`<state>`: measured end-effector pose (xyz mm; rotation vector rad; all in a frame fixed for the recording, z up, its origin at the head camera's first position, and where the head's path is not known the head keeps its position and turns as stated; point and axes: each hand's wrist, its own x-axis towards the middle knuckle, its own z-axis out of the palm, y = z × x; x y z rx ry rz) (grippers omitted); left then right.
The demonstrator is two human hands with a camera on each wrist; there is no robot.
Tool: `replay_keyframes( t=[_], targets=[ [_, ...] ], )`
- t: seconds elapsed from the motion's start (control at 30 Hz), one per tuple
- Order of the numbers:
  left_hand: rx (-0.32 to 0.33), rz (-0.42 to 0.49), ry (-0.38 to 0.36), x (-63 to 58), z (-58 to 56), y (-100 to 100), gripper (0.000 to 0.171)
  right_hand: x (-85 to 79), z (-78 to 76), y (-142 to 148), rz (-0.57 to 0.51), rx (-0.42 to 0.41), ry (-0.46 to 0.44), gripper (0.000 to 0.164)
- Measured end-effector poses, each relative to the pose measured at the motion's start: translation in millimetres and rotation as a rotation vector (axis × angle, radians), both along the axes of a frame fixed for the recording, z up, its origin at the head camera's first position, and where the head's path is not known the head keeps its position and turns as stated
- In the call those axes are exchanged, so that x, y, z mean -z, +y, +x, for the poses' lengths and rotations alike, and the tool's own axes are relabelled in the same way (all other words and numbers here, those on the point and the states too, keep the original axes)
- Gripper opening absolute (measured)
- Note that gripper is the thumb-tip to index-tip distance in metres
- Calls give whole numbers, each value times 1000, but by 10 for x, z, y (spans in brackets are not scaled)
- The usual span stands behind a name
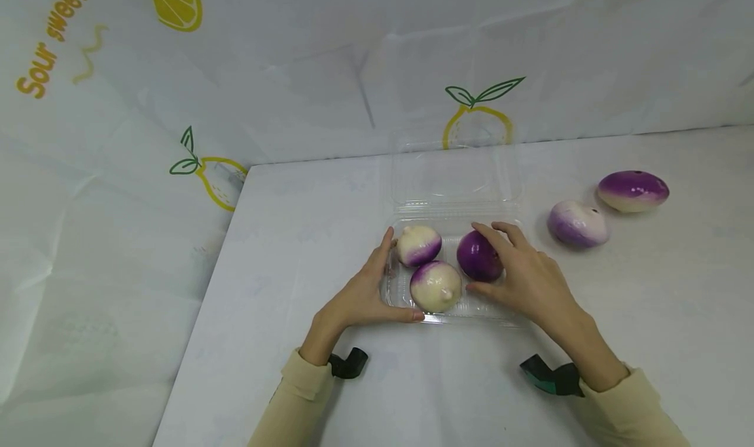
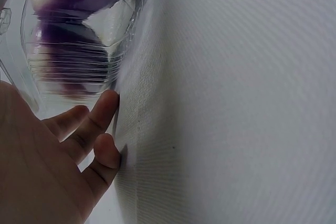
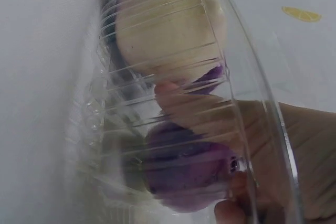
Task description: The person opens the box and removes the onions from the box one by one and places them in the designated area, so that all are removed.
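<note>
One purple turnip (image 1: 478, 257) held in my curled right hand (image 1: 532, 278).
Its scar (image 3: 234, 164) points palmward, long axis unclear; left hand (image 1: 360, 298), spread, touches clear box (image 1: 471, 307).

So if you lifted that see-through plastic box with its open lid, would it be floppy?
The clear rectangular plastic box would probably bend a little, because its walls look thin. Its open lid might flap, since it seems joined along one edge. The shiny, round purple-and-cream vegetables inside may roll, having curved sides.

Room type unclear: white table (image 1: 283, 250), lemon-print sheet (image 1: 277, 100) behind (lettered "Sour sweet").
</note>
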<state>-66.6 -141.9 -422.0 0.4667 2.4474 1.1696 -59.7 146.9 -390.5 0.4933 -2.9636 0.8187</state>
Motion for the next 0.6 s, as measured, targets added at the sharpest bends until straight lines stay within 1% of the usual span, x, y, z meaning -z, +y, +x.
replay_keyframes(
  t=[0.23,0.4,0.6],
  targets=[
    [2,4,2,0,-3,3,147,12,-9,-9,-4,1,33,82],
    [7,0,-1,-9,-4,5,147,5,-4,-10,-17,8,35,80],
    [8,-9,-3,-22,-5,7,147,-30,21,-9,-61,20,39,79]
  ],
)
